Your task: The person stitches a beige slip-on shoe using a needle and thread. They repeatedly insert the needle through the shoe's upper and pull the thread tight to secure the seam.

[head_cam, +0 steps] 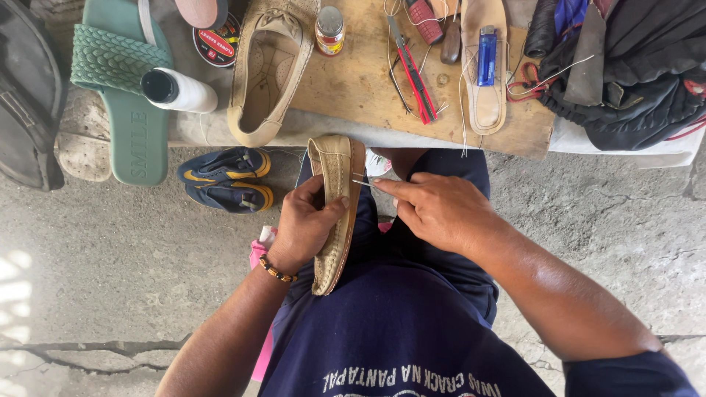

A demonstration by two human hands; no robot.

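My left hand [305,224] grips a tan loafer [334,209] held on edge over my lap, the toe pointing away from me. My right hand [437,209] pinches a thin metal needle or awl [362,183] whose tip touches the shoe's side near the sole seam. A beaded bracelet [276,270] sits on my left wrist. The matching tan loafer [268,73] lies on the wooden board [360,88] ahead of me.
On the board lie red-handled pliers [415,73], a blue lighter [486,55] on a shoe insole [485,95], and a small jar [329,31]. A green sandal [125,88], a white thread spool [180,90], dark blue sandals [228,176] and dark bags [632,66] surround it.
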